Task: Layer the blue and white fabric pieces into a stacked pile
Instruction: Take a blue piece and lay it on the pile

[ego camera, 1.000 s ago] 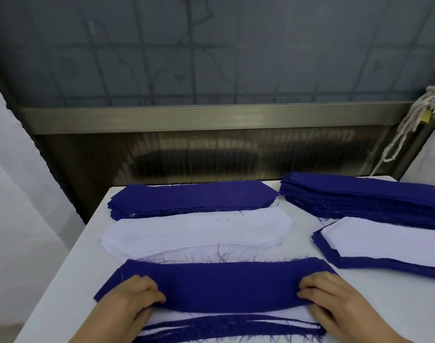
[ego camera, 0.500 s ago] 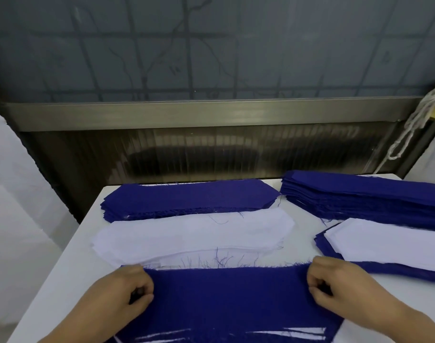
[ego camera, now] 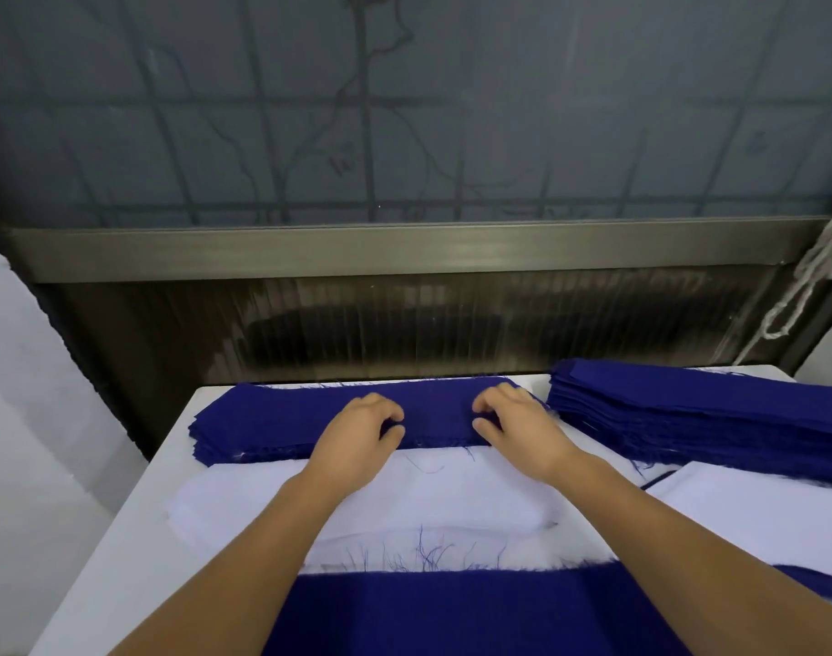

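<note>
A stack of blue fabric pieces (ego camera: 272,419) lies at the far edge of the white table (ego camera: 134,537). My left hand (ego camera: 362,433) and my right hand (ego camera: 513,426) reach over to it side by side. Each pinches the near edge of the top blue piece between curled fingers and thumb. Just nearer lies a stack of white fabric pieces (ego camera: 451,494), crossed by both forearms. Closest to me is the layered pile (ego camera: 451,608), with a frayed blue piece on top.
A thicker stack of blue pieces (ego camera: 688,419) fills the far right of the table, and a white piece (ego camera: 759,513) lies on blue fabric in front of it. A metal rail (ego camera: 404,250) and a dark window stand behind. A white rope (ego camera: 811,277) hangs at the right.
Both hands let go of the ends of the blue piece on the near pile and moved forward over the white stack to the far blue stack, where they now pinch its top piece.
</note>
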`<state>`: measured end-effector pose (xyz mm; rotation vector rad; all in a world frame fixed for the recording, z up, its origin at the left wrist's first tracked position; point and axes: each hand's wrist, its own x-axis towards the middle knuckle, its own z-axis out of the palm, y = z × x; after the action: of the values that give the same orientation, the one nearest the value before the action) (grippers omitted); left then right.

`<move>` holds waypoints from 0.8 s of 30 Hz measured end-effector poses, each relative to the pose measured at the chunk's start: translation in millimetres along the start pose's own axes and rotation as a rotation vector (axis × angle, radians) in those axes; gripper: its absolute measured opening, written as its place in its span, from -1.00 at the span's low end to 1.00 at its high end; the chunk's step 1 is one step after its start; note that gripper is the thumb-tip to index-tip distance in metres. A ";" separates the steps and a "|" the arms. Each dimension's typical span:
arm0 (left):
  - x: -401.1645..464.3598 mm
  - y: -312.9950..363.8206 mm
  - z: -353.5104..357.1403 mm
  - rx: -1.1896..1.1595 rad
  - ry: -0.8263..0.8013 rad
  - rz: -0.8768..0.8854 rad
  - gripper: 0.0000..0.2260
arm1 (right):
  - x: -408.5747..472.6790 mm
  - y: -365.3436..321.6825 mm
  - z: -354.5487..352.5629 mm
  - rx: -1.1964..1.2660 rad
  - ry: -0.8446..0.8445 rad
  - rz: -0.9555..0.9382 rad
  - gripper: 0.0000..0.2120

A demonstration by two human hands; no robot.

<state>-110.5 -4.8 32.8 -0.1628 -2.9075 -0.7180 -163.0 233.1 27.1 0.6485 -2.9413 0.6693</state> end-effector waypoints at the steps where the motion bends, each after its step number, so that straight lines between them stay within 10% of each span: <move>1: 5.4 -1.3 2.7 -0.021 -0.034 -0.021 -0.77 | 4.9 2.6 3.0 -0.006 -0.024 0.016 -0.81; 11: 27.7 -3.8 9.3 -0.090 -0.119 -0.102 -0.82 | 27.9 19.5 10.4 0.065 -0.094 0.030 -0.96; 24: 47.4 -4.1 17.7 0.039 -0.113 -0.135 -0.77 | 40.9 11.8 12.1 -0.059 -0.131 0.061 -0.69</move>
<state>-159.7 3.3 23.2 -0.0024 -3.0620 -0.6930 -204.6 221.7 17.3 0.6217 -3.0993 0.5625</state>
